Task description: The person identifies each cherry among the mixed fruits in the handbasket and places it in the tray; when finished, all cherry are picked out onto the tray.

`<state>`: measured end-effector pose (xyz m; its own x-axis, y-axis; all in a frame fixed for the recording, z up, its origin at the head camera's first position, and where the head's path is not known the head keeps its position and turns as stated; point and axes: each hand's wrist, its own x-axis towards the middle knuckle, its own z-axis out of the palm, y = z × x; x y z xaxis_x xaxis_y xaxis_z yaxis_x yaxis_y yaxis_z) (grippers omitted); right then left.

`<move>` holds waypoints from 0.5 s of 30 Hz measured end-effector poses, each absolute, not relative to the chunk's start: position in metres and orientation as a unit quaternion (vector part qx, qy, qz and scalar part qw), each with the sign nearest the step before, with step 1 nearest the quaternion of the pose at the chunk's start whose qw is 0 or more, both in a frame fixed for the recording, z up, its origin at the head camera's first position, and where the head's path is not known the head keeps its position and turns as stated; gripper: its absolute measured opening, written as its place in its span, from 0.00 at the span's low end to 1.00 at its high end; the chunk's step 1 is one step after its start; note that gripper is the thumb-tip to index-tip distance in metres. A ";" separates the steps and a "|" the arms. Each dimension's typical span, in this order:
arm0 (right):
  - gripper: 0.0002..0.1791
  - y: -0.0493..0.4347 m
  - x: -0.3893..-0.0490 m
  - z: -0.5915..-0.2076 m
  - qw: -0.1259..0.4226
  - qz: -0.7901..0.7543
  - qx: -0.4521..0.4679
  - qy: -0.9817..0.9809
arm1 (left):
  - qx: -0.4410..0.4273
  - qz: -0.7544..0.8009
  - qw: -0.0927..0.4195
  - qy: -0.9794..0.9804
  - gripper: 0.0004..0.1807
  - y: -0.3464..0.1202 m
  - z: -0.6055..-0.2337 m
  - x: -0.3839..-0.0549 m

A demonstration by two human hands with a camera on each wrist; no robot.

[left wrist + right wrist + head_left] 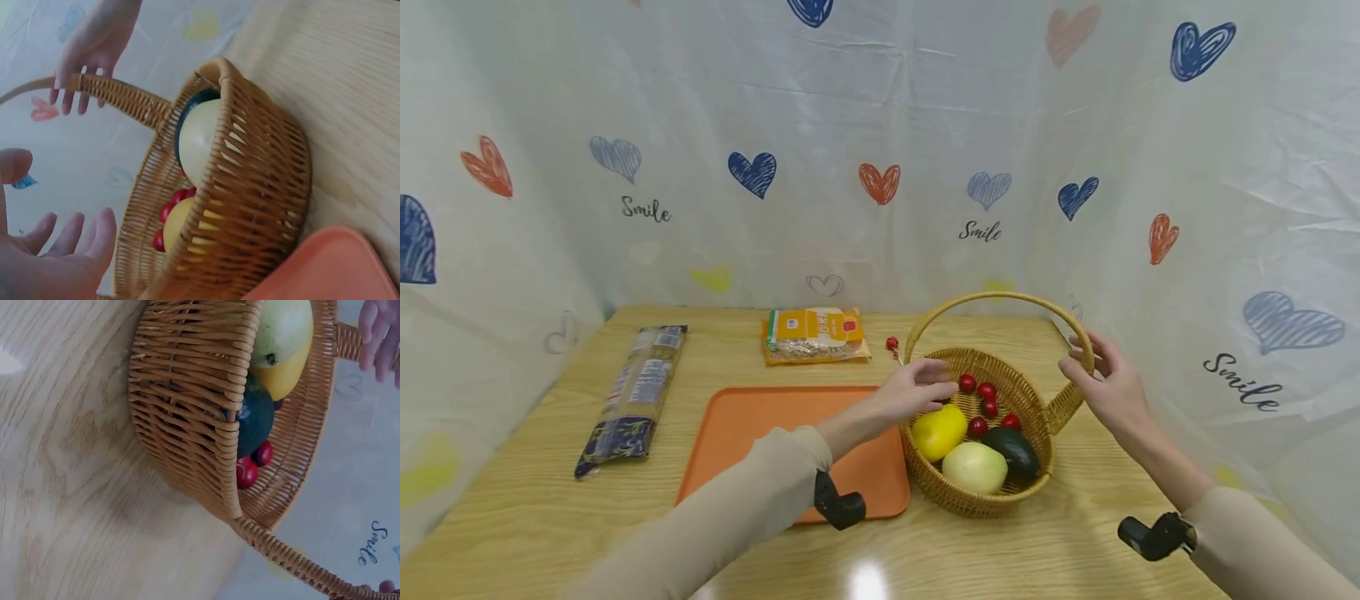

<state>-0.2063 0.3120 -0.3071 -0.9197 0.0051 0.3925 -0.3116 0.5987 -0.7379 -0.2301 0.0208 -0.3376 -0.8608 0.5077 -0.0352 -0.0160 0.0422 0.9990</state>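
Note:
A wicker basket [951,497] with a tall arched handle [1000,296] stands on the table. Inside it are a yellow fruit [938,435], a pale green round fruit [976,468], a dark green fruit [1018,454] and several red cherries [988,407]. My right hand [1120,396] holds the right side of the handle, thumb on the inner side and fingers beyond it; the left wrist view shows those fingers [84,103] hanging past the handle. My left hand [917,392] hovers over the basket's left rim near the handle's other end, fingers spread and holding nothing.
An orange tray [775,408] lies left of the basket, close against it. Behind the tray is an orange food packet [816,335], with small red cherries [892,343] beside it. A long blue-ended packet [638,392] lies far left. Printed curtains [820,242] surround the table.

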 end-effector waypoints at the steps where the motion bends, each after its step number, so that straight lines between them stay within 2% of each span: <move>1: 0.30 0.314 -0.208 -0.309 0.181 0.436 0.092 -0.877 | 0.163 0.677 0.202 0.689 0.27 0.027 -0.339 -0.233; 4: 0.24 0.317 -0.212 -0.314 0.190 0.433 0.100 -0.875 | 0.125 0.690 0.209 0.682 0.27 0.042 -0.341 -0.241; 10: 0.20 0.320 -0.217 -0.320 0.193 0.469 0.118 -0.853 | 0.057 0.698 0.220 0.678 0.29 0.062 -0.345 -0.258; 15: 0.20 0.320 -0.217 -0.321 0.188 0.495 0.135 -0.837 | 0.015 0.695 0.199 0.691 0.26 0.075 -0.345 -0.265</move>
